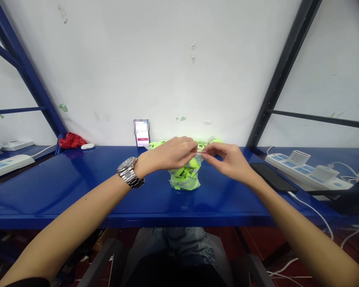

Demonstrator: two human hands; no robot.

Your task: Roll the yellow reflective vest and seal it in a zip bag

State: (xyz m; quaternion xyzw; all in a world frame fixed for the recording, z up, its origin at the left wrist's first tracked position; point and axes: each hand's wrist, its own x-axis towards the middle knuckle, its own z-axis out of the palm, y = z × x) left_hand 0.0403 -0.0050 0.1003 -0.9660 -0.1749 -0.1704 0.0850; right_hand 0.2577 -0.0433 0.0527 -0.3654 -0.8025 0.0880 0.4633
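A clear plastic bag [185,179] stuffed with fluorescent yellow-green material with silvery bands stands on the blue table. My left hand [178,153], with a metal watch on its wrist, is closed above the bag, fingers bent down over its top. From its fingertips a thin red strip [200,152] runs to my right hand [229,159]. Thumb and forefinger of that hand pinch the strip's other end, just right of the bag's top. Whether the left fingers also grip the bag is hidden. More yellow-green material [215,140] shows behind both hands, by the wall.
A lit phone [142,133] leans on the wall. Left of it lie a white case [87,146] and a red plastic bundle [71,140]. At right, a dark phone [272,177] with a white cable lies near a power strip [308,171]. The table's front edge [179,221] faces me.
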